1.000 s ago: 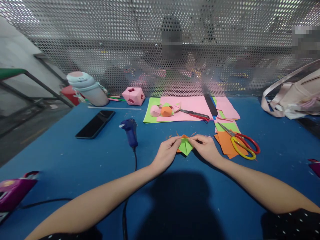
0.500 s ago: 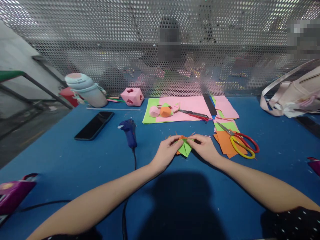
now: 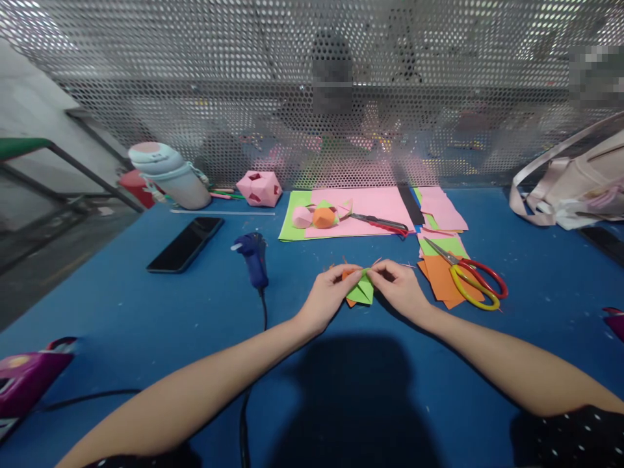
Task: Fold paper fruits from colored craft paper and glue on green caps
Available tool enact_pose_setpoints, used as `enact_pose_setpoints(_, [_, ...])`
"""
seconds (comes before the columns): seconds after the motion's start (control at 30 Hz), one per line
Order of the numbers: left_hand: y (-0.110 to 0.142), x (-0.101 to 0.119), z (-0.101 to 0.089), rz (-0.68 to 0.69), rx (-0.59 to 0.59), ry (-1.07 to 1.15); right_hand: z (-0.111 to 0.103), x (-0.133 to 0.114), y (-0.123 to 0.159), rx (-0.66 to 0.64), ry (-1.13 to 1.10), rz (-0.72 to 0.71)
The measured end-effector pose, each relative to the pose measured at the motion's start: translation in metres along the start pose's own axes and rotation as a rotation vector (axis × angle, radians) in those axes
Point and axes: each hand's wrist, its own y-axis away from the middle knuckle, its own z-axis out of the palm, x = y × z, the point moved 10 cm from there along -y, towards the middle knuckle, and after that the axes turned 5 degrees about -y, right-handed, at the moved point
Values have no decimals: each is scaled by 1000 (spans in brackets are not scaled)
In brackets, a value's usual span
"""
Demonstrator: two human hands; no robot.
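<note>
Folded paper (image 3: pixel 362 291) is pinched between both hands (image 3: pixel 358 286), clear of the scissors (image 3: pixel 458 263).

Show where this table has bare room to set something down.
Bare: between the phone and the purple case; between the big scissors and the bag; between the forearms, right of the cord. Crowded: the back middle, with sheets and folded shapes, and around the green paper that the left hand and right hand hold.
</note>
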Motion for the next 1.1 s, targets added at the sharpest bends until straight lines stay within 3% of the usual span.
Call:
enact_pose_setpoints(0.2, [-1, 2, -6, 29, 50, -57, 4, -6, 2, -30, -27, -32])
enact_pose_setpoints(1.1, [0, 3, -4, 20, 36, -105, 4, -6, 4, -40, -19, 0])
